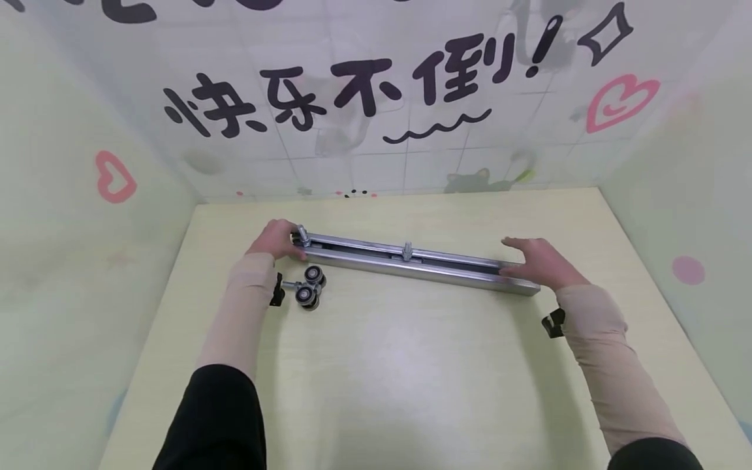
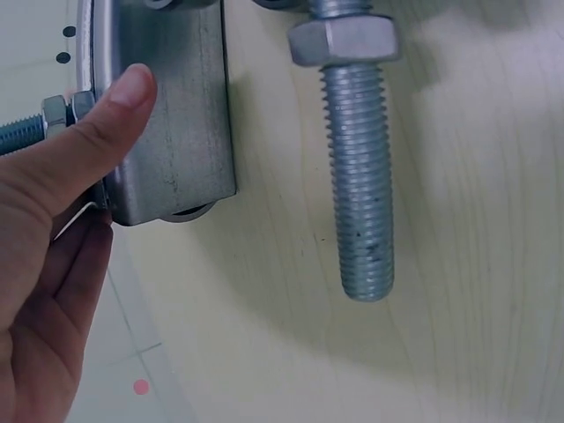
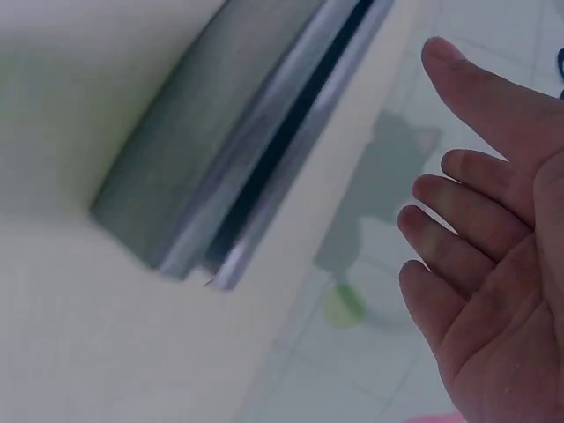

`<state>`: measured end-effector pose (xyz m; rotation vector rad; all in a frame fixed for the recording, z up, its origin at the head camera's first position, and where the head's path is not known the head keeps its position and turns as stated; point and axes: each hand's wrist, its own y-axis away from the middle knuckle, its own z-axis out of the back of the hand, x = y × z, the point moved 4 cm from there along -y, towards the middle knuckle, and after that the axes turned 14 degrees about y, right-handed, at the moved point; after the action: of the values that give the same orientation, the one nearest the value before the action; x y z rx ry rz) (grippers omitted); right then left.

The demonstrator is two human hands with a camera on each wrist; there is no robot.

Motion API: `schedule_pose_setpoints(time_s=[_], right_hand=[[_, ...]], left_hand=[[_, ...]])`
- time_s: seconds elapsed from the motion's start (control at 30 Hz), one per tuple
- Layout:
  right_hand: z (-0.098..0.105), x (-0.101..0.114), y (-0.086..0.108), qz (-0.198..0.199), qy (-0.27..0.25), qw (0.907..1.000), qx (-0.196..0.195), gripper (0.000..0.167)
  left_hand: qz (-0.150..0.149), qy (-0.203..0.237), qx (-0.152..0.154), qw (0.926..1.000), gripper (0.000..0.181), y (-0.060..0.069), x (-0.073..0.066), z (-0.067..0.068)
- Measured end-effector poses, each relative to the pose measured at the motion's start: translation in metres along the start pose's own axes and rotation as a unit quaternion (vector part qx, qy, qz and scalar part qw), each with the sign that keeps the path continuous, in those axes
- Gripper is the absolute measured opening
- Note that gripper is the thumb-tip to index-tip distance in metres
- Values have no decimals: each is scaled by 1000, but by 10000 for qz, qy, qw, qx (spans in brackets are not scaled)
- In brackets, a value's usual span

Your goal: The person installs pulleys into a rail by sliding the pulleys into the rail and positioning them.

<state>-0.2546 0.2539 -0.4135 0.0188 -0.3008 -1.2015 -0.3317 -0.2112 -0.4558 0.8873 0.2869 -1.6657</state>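
Note:
A long slotted metal track rail (image 1: pixel 376 264) lies across the table, its slot facing up. Two threaded bolts, one at the left end (image 1: pixel 302 235) and one near the middle (image 1: pixel 407 251), stick up out of the slot. My left hand (image 1: pixel 275 239) grips the rail's left end, with the thumb (image 2: pixel 123 101) on the near side and fingers around the end. Near the rail's right end, my right hand (image 1: pixel 543 262) is open; the right wrist view shows its fingers (image 3: pixel 467 220) relaxed, apart from the rail (image 3: pixel 203 150).
A loose trolley roller (image 1: pixel 308 294) with black-rimmed wheels lies in front of the rail's left end, close to the left wrist. Its threaded bolt and nut (image 2: pixel 357 176) loom large in the left wrist view. Printed walls border the pale wooden table (image 1: pixel 411 378) at the back and sides.

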Motion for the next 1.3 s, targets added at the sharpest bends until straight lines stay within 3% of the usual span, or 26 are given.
schedule_pose_setpoints(time_s=[0.1, 0.27, 0.4, 0.53, 0.67, 0.87, 1.03, 1.3], right_hand=[[15, 34, -7, 499, 55, 9976, -475, 52], [26, 96, -21, 1334, -181, 9876, -811, 44], [24, 144, -36, 1952, -406, 9765, -821, 40], [13, 188, -54, 2370, -502, 9685, -574, 38], [-2, 225, -71, 2576, -446, 9651, -142, 35], [-25, 265, -92, 2886, -72, 9574, 89, 33], [-40, 288, -107, 2869, 111, 9574, 309, 31], [-65, 314, -132, 2841, 859, 9547, 225, 15]], left_hand=[[-23, -26, -57, 10000, 35, -1, 0, 0], [-36, 6, -105, 9999, 38, -3, 1, 0], [81, 46, -94, 9999, 41, -3, 0, 1], [169, 62, -95, 9998, 42, -2, 0, 3], [184, 41, -108, 9998, 43, -1, 0, 3], [182, 62, -206, 9996, 43, -1, 2, 3], [200, 84, -234, 9995, 42, -1, 3, 2], [161, 2, -271, 9995, 36, 0, 1, 2]])
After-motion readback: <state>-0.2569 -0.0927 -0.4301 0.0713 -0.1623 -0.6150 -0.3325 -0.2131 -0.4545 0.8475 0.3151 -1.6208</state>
